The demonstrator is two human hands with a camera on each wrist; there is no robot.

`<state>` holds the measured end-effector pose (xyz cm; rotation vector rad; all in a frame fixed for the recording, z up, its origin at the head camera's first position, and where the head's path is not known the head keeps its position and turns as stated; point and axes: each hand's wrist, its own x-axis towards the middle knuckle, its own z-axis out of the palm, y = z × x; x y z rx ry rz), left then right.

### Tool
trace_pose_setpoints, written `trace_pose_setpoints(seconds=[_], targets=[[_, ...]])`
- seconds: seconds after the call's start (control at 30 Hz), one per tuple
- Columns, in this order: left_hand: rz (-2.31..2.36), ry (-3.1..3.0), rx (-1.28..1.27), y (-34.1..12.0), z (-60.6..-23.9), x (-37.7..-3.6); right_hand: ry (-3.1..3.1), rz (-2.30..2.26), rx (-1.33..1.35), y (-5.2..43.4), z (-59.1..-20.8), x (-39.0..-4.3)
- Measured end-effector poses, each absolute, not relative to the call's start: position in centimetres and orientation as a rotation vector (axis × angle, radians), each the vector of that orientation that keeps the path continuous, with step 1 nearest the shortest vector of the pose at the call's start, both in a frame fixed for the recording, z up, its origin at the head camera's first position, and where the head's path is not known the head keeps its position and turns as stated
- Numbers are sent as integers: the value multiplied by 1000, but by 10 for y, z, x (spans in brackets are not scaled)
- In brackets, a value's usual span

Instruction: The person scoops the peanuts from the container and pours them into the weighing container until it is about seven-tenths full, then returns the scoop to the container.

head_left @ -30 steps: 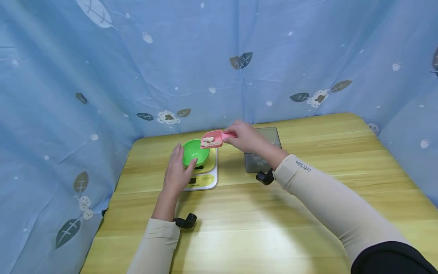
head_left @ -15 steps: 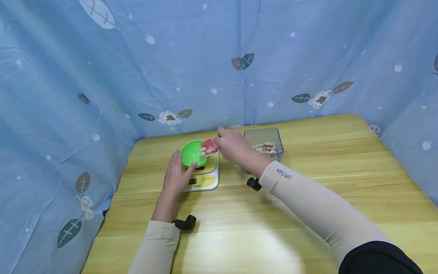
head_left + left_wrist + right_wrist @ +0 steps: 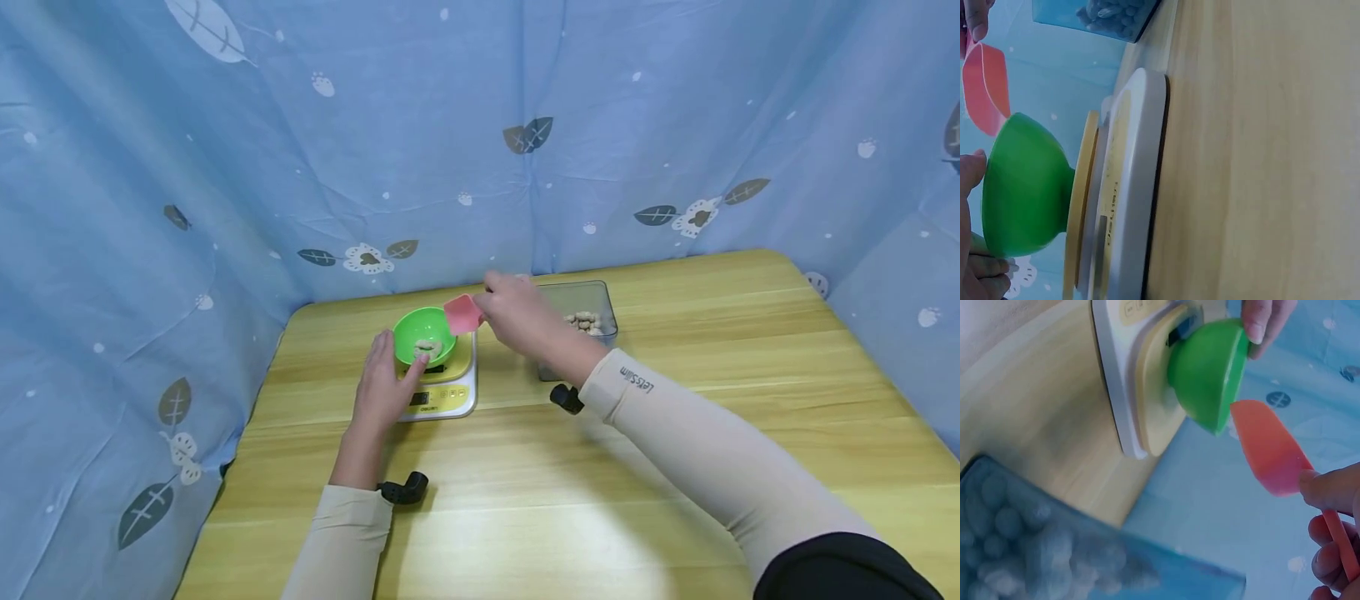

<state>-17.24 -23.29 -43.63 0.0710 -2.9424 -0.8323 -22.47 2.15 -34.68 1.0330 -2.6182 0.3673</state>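
On the yellow-and-white scale (image 3: pixel 453 402), 1 green bowl (image 3: pixel 420 323) is clasped by the left hand (image 3: pixel 381 385); peanuts (image 3: pixel 428 347) inside. Beside the bowl's right rim, 1 pink scoop (image 3: pixel 462 315) is gripped, tipped, by the right hand (image 3: pixel 519 317), long axis running rightward toward 1 tub (image 3: pixel 573 295), nearer that hand.

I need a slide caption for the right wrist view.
Right hand holds the scoop near the bowl on the scale, peanut box in the foreground.
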Motion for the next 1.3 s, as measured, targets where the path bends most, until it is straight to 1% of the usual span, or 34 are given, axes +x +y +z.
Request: trace_pose_setpoints(seconds=[0.27,0.57,0.93,1.1,1.3], targets=[[-785,-2839,-69,-222,-428,-177,-2729,567,924,62,-333,-223],[-765,-2818,-237,-189,-408,-183,-2698,600,879,110,-322,-218],[-906,-2763,-445,-139,-399,-192,-2674,512,835,157,-323,-210],[-925,-2765,-541,-117,-398,-196,-2656,461,836,168,-327,-210],[-942,-2803,-592,-94,-401,-198,-2632,328,859,174,-333,-210]])
